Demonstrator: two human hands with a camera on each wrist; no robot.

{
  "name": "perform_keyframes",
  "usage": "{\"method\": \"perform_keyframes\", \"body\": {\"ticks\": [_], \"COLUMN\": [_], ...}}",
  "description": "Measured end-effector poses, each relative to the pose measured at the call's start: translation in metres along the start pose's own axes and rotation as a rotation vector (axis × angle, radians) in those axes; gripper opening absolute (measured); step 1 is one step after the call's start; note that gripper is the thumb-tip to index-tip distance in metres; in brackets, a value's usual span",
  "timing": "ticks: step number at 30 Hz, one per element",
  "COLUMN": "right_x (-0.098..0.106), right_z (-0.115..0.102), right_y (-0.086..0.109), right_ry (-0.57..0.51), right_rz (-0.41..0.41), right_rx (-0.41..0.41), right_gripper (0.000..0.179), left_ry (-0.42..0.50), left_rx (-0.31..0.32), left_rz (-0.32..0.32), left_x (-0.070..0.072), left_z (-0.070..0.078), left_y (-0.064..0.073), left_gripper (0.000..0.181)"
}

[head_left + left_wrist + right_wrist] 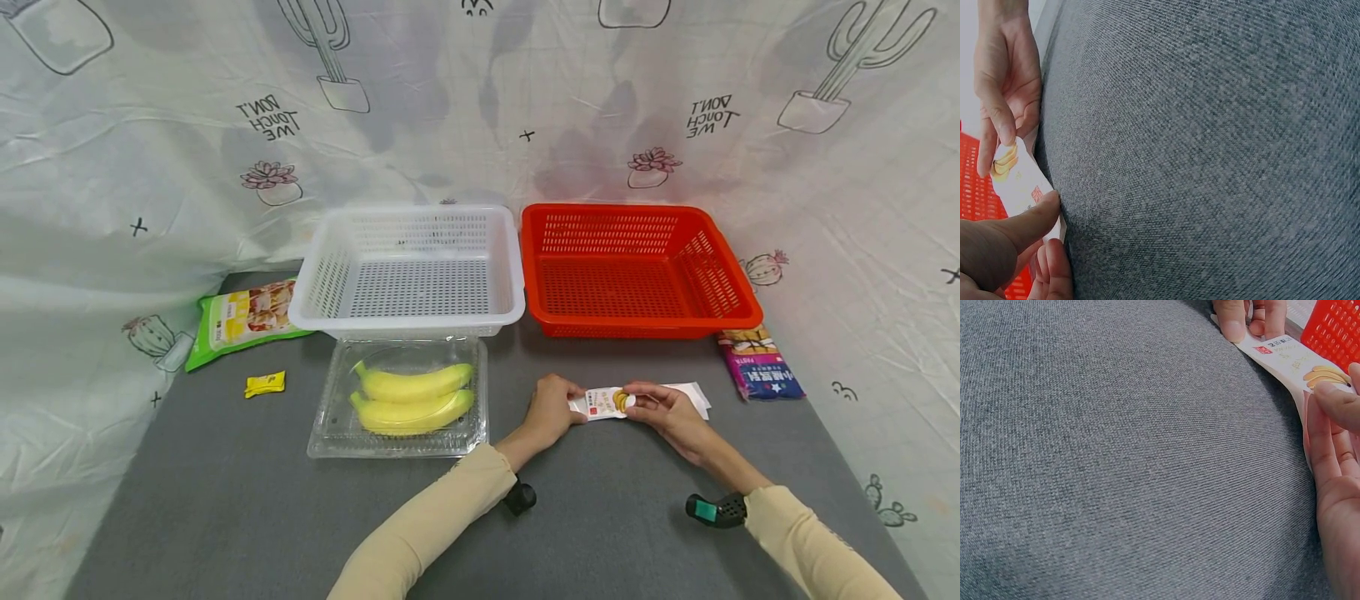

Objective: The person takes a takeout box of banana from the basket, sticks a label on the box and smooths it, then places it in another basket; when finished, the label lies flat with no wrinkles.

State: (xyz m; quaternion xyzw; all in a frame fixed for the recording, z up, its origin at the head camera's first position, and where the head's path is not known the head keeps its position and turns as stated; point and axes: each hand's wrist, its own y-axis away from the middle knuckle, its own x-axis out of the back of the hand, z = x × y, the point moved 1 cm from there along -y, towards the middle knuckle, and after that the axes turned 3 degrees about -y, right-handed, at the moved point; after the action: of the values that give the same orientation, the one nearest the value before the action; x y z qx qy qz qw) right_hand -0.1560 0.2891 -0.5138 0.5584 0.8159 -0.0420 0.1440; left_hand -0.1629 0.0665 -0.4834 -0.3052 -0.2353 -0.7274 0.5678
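A white paper label (602,403) with a banana picture and a small red mark is stretched between both hands, just above the grey table. My left hand (551,412) pinches its left end between thumb and fingers. At the banana end, my right hand (672,417) pinches it with thumb and fingertips. A white paper strip (694,397) sticks out behind the right hand; whether it is joined to the label is hidden. Left of the hands, a clear plastic box (324,437) holds two yellow bananas (415,398).
Behind stand a white basket (408,325) and a red basket (645,325), side by side. A green food bag (243,321) leans by the white basket, with a small yellow packet (265,383) in front. At right lies a purple-blue snack bag (761,367). Patterned cloth surrounds the table.
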Motion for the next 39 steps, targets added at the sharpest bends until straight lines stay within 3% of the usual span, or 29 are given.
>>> {"method": "perform_keyframes", "body": {"ticks": [23, 29, 34, 39], "right_x": [0.007, 0.014, 0.017, 0.019], "right_z": [-0.003, -0.008, -0.012, -0.014], "right_y": [0.01, 0.013, 0.014, 0.015], "right_ry": [-0.129, -0.191, -0.245, -0.268], "right_rz": [-0.05, -0.107, -0.15, -0.117], "right_rx": [-0.012, -0.038, -0.093, -0.116], "right_gripper": [0.043, 0.043, 0.044, 0.044], "left_ry": [-0.027, -0.043, -0.06, -0.09], "left_rx": [-0.039, -0.037, -0.048, -0.063], "left_rz": [-0.011, 0.005, -0.041, -0.104], "left_x": [-0.002, 0.0, 0.001, 0.01], "left_z": [0.003, -0.001, 0.0, 0.004], "left_y": [0.0, -0.001, -0.001, 0.0], "left_gripper": [0.036, 0.038, 0.038, 0.039]}}
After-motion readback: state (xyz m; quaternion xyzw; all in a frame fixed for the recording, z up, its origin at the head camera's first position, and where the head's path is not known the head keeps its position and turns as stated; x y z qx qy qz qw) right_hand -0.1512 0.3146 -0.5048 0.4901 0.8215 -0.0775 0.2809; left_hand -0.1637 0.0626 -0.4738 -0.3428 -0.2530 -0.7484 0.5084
